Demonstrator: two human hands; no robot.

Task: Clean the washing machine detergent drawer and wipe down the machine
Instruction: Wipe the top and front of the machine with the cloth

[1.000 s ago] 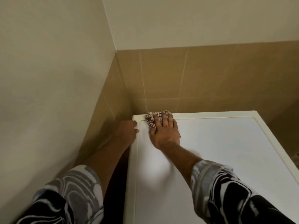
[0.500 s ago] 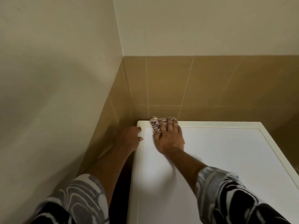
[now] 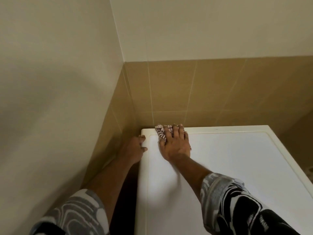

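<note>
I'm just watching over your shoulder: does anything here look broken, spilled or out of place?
Nothing stands out. The right hand presses a striped cloth flat on the far left corner of the white machine top, while the left hand grips its left edge. The top looks intact and dry, and the tiled wall behind shows no damage.

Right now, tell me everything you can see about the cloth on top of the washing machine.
The cloth is a small rag with dark and pale stripes, bunched and crumpled, soft like woven fabric. It lies at the back left corner of the washing machine top, against the rear rim close to the tan tiled wall. The right hand presses flat on it, fingers spread, hiding most of it; only the left part and bits between the fingers show. The left hand grips the machine's left edge, not touching it.
</note>
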